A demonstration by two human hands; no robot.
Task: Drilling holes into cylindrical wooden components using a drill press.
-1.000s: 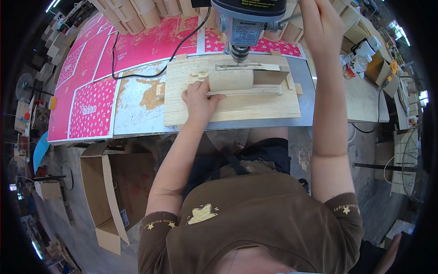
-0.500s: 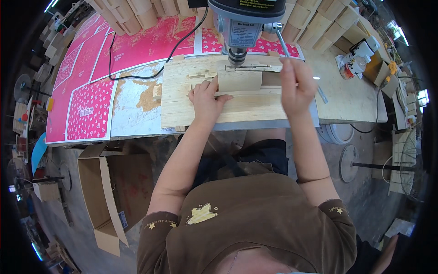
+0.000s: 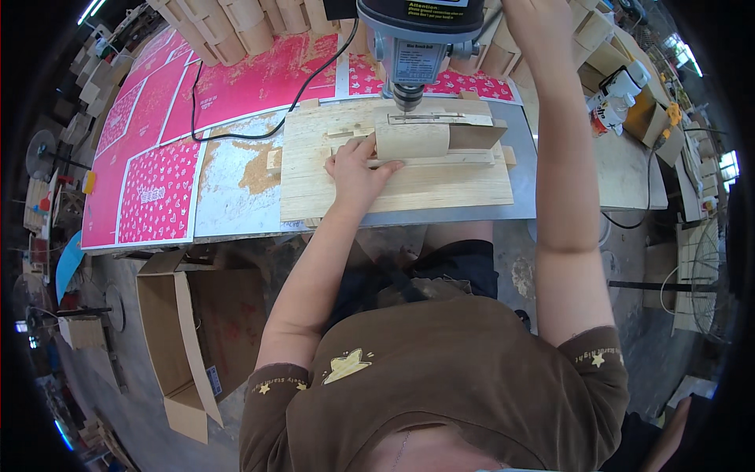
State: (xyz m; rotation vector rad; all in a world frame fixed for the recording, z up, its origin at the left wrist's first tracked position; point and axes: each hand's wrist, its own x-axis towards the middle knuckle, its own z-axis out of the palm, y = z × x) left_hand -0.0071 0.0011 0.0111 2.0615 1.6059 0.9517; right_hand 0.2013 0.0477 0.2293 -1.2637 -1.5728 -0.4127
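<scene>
My left hand point(image 3: 355, 171) is closed on the left end of a pale curved wooden block point(image 3: 411, 140). Its fingertips press that end and its thumb lies along the front rail. The block lies in a wooden jig point(image 3: 440, 185) on the bench. Over the block's far edge stands a bench drill press point(image 3: 417, 59), its chuck point(image 3: 408, 96) and thin bit pointing down. My right arm reaches up past the drill, and my right hand point(image 3: 523, 9) is at the top edge beside the lever point(image 3: 489, 25); its fingers are cut off from view.
Stacked wooden pieces point(image 3: 244, 27) line the back of the bench. A black cable point(image 3: 287, 114) crosses the pink patterned sheet point(image 3: 157, 189). Bottles point(image 3: 613, 110) stand at the right. An open cardboard box point(image 3: 224, 322) sits on the floor at left.
My right hand has gone up and away, from gripping the lever to the top edge; the lever has swung upward. The chuck sits slightly higher. My left hand stays on the block.
</scene>
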